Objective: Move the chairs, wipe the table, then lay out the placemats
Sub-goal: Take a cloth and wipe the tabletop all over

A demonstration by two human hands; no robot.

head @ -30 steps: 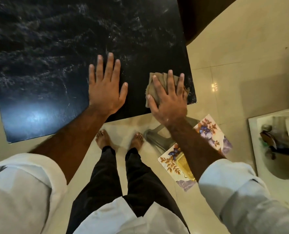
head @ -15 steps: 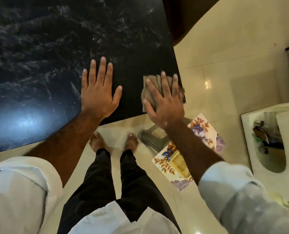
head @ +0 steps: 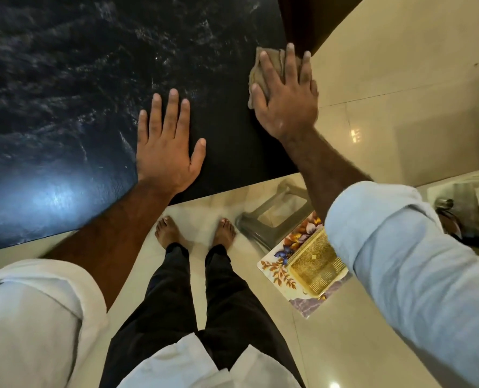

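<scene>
The black marbled table (head: 78,93) fills the upper left of the head view. My left hand (head: 168,147) lies flat on it near the front edge, fingers spread, holding nothing. My right hand (head: 287,93) presses a folded beige cloth (head: 257,71) onto the table at its right edge; the hand covers most of the cloth. A stack of flowered placemats (head: 302,264) with a gold woven one on top lies on a stool (head: 263,219) below the table's right corner, partly hidden by my right sleeve.
My bare feet (head: 196,231) stand on pale glossy floor tiles (head: 400,65) close to the table's front edge. A white washbasin (head: 456,197) with a tap is at the right edge. Dark wooden furniture (head: 302,18) stands beyond the table's far right corner.
My right hand has slid the cloth away from me along the table's right edge. My left hand stays flat in the same place on the table.
</scene>
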